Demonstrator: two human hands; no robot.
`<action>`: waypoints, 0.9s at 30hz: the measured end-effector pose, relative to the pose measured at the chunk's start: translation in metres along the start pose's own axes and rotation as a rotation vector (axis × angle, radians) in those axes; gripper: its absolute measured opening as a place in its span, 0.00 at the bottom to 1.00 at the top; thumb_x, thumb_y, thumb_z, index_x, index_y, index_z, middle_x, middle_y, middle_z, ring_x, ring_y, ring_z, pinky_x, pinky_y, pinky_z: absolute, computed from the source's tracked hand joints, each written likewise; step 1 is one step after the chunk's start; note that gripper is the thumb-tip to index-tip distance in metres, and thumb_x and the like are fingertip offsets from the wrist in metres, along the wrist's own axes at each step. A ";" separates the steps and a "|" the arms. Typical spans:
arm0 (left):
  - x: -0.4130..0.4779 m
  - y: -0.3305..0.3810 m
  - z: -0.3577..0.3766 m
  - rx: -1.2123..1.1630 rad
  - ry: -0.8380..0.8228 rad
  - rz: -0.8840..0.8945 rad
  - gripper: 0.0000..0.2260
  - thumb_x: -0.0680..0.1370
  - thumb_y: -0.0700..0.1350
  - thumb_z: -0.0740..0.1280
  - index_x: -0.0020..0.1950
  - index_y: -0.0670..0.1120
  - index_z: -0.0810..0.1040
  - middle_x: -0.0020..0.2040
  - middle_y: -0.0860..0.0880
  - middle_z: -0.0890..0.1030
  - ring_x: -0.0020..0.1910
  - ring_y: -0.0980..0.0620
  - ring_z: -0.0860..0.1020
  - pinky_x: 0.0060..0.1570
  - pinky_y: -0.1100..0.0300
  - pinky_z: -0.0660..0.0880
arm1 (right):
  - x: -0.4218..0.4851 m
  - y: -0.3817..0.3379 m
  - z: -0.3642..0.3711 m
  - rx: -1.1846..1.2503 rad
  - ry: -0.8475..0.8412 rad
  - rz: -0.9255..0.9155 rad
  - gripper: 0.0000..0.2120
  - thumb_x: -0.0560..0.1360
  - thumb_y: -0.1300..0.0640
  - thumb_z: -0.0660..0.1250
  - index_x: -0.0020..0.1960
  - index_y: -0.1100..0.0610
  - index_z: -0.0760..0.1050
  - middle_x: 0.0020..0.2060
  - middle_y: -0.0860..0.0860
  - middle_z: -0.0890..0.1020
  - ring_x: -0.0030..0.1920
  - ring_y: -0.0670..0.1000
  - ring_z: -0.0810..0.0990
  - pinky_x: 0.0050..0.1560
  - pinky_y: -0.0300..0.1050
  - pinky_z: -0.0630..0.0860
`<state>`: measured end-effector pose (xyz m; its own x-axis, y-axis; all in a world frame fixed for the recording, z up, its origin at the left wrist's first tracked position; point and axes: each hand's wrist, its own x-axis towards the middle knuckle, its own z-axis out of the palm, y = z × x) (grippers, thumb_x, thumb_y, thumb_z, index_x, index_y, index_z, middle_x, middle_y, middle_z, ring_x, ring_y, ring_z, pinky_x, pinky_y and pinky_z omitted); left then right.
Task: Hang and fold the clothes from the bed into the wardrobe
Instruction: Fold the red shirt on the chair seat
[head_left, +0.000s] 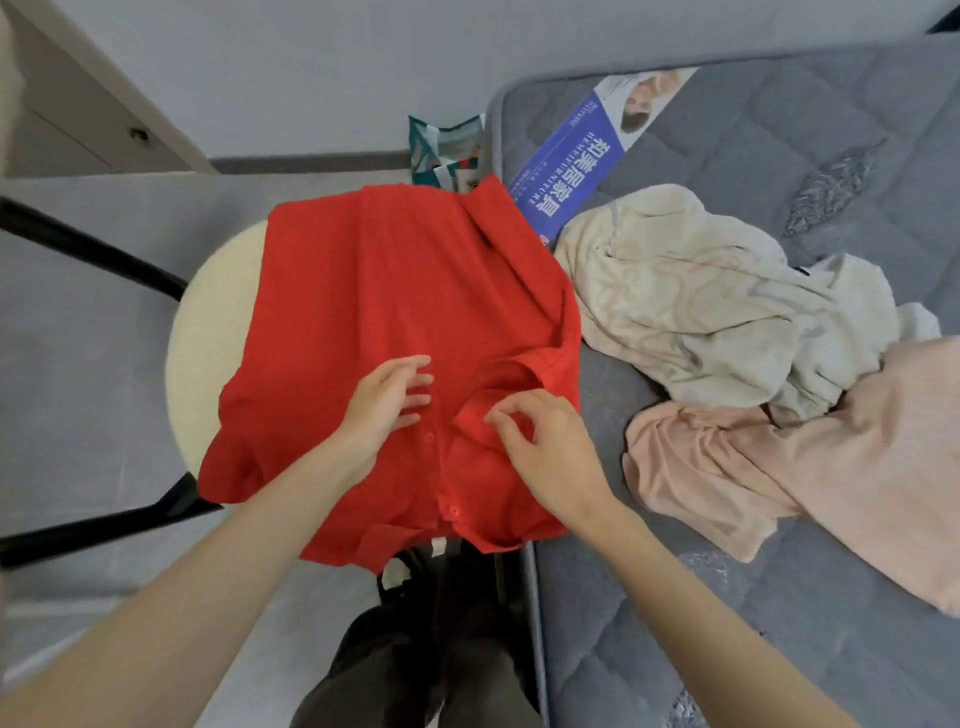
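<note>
**Red polo shirt laid flat under 2 hands**

A red polo shirt (395, 312) is spread front-up, with its placket and red buttons (429, 438) running toward the camera. It is draped partly over a round cream stool seat (202, 312), which shows from under the shirt's left edge. The shirt's right side lies on the edge of a grey quilted mattress (779, 130).

The left hand (384, 400) is laid flat on the shirt just left of the placket, its fingers straight and slightly spread, with nothing gripped. The right hand (540, 436) is set just right of the placket, its fingers curled. A small fold of the shirt's fabric is pinched between thumb and forefinger – whether it belongs to the collar cannot be told.

Right of the shirt, 2 crumpled garments are seen on the mattress: a cream garment (691, 301) beside the shirt's far half, and a pale pink garment (779, 467) beside its near half. A blue printed label (566, 166) lies at the shirt's far right corner. A teal patterned bag (441, 150) stands just beyond the far edge. Black tubular legs (93, 244) reach out to the shirt's left – and dark trousers (415, 649) are visible below its near edge.
</note>
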<state>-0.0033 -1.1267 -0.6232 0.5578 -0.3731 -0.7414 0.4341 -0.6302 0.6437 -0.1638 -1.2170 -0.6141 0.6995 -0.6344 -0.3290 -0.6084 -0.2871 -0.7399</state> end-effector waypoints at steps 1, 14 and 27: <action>-0.004 -0.005 -0.011 0.016 0.051 0.019 0.12 0.82 0.44 0.57 0.59 0.50 0.78 0.54 0.49 0.81 0.47 0.54 0.79 0.47 0.60 0.75 | 0.003 0.000 0.003 -0.086 0.030 0.005 0.05 0.76 0.54 0.65 0.48 0.49 0.80 0.53 0.45 0.80 0.55 0.51 0.76 0.58 0.53 0.71; -0.027 -0.099 -0.122 0.128 0.719 0.042 0.12 0.77 0.38 0.62 0.60 0.45 0.75 0.56 0.42 0.74 0.56 0.43 0.72 0.61 0.49 0.69 | 0.077 -0.030 0.053 -0.197 0.006 -0.003 0.15 0.73 0.64 0.64 0.59 0.57 0.75 0.54 0.57 0.78 0.51 0.60 0.77 0.57 0.52 0.71; -0.015 -0.114 -0.140 -0.827 0.631 -0.463 0.23 0.75 0.55 0.69 0.62 0.41 0.71 0.57 0.44 0.78 0.54 0.45 0.78 0.59 0.48 0.75 | 0.096 -0.144 0.184 -0.254 -0.578 -0.475 0.15 0.77 0.64 0.61 0.63 0.60 0.75 0.61 0.55 0.77 0.62 0.52 0.75 0.64 0.41 0.67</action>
<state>0.0372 -0.9538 -0.6591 0.3771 0.3352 -0.8634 0.8940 0.1117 0.4339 0.0601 -1.1047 -0.6465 0.9474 0.0508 -0.3158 -0.2141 -0.6328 -0.7441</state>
